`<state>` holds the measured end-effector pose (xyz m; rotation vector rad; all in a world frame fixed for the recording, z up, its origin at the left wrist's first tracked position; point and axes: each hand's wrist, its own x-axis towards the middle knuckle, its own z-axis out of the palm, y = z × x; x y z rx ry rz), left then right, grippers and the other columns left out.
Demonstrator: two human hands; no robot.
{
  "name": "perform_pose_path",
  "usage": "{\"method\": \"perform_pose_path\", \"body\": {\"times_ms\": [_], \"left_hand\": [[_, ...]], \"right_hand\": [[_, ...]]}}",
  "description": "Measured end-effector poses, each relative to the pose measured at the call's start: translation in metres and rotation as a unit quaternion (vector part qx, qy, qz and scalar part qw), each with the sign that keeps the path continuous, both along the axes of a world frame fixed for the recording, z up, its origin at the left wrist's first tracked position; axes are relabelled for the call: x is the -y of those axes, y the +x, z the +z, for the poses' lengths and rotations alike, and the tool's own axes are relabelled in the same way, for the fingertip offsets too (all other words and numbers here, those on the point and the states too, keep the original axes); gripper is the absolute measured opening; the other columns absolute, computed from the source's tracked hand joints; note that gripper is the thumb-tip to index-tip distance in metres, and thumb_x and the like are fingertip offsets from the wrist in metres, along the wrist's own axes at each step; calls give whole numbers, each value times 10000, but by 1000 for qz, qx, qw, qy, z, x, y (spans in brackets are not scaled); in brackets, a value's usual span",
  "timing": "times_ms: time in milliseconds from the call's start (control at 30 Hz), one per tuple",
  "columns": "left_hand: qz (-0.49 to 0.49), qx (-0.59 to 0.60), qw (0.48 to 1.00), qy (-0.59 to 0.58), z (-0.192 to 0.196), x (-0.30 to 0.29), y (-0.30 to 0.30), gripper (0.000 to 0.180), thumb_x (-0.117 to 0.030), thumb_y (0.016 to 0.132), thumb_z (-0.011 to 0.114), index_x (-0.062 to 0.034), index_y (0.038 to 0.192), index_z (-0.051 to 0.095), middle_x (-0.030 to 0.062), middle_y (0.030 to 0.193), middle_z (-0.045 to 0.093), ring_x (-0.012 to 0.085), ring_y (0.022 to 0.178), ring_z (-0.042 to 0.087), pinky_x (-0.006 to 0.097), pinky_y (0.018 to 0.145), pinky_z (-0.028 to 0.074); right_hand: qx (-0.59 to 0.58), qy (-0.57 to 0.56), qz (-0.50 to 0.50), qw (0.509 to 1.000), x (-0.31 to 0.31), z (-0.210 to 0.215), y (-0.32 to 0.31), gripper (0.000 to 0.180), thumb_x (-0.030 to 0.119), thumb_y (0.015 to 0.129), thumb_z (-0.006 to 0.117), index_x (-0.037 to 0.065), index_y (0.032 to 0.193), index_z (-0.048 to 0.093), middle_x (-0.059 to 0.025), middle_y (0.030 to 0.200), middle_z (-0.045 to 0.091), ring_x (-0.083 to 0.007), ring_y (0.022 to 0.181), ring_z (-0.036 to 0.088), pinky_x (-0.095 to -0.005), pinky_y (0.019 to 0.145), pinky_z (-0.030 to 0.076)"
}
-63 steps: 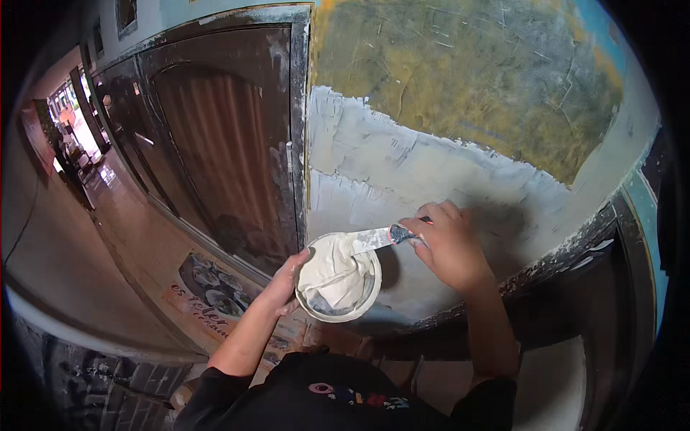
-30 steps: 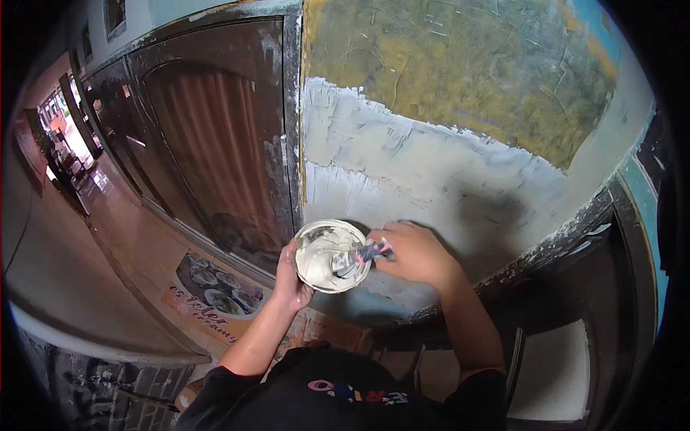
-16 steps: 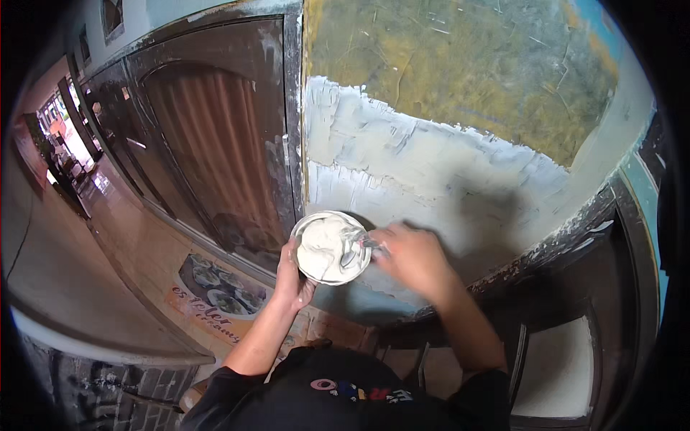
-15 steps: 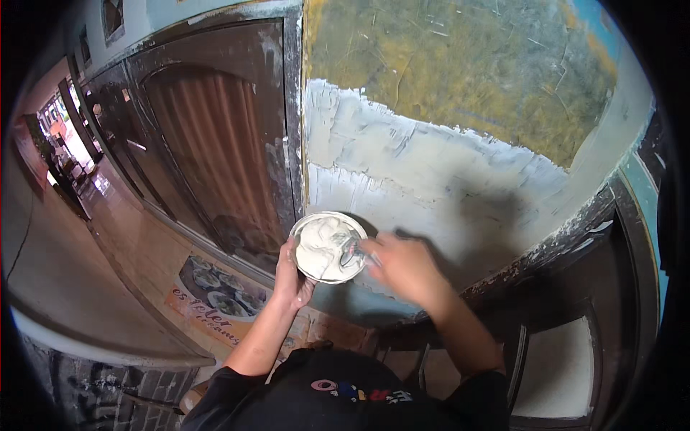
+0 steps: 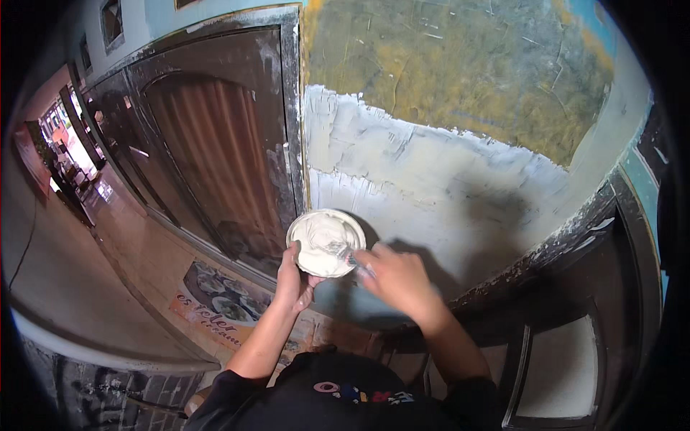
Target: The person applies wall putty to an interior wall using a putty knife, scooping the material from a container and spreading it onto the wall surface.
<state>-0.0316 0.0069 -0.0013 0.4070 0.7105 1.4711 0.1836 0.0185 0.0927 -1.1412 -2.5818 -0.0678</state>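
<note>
The left hand (image 5: 290, 285) is wrapped around the side of a round tub (image 5: 361, 231), thumb up at the rim, holding it in front of the wall (image 5: 431, 172), near the brown door (image 5: 201, 151). The right hand (image 5: 397, 280) is closed around the handle of a scraper (image 5: 351, 257), its outline blurred. The scraper's blade is down in the white paste (image 5: 323, 235), on the tub's right side, with the handle slanting out over the rim. About two seconds ago, the blade lay across the upper right rim and the right hand was higher and farther right; now that hand is lower and closer to the tub. The tub itself sits higher in view, and the grey patch that showed at its near side is now covered by paste. The wall's pale coating looks unchanged below the rough yellow-green area.
</note>
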Motion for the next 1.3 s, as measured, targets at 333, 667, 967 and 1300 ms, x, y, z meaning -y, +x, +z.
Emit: {"method": "perform_pose_path", "body": {"times_ms": [333,667,967,1300], "left_hand": [[36,-13,999,-22,-15,-1,-24,561,-395,1026,380,11,1414,385,178,1356,535,296,1147,623,434,873,603],[20,-9,999,-39,-5,10,-23,586,-407,1007,418,32,1394,399,195,1348,543,293,1146,625,398,878,594],[10,64,998,-14,-14,13,-49,567,-384,986,476,2,1397,418,179,1342,560,306,1172,612,428,952,561],[14,5,1000,3,3,11,-33,584,-404,994,471,1,1411,424,158,1393,533,275,1214,581,389,1023,496]], "right_hand": [[-34,-64,61,995,-7,-7,13,284,276,853,652,181,1117,606,-67,913,598,-326,760,656,-468,607,518],[-47,-65,28,996,-12,-7,35,362,270,840,652,203,1195,644,-24,1007,618,-252,950,617,-438,826,457],[-43,-86,16,995,-10,35,77,279,226,805,677,148,1071,703,-24,945,654,-218,885,601,-372,812,375],[-246,-453,6,857,-42,-16,51,301,249,1006,491,-11,1039,640,-45,762,628,-107,628,583,-268,578,470]]}}
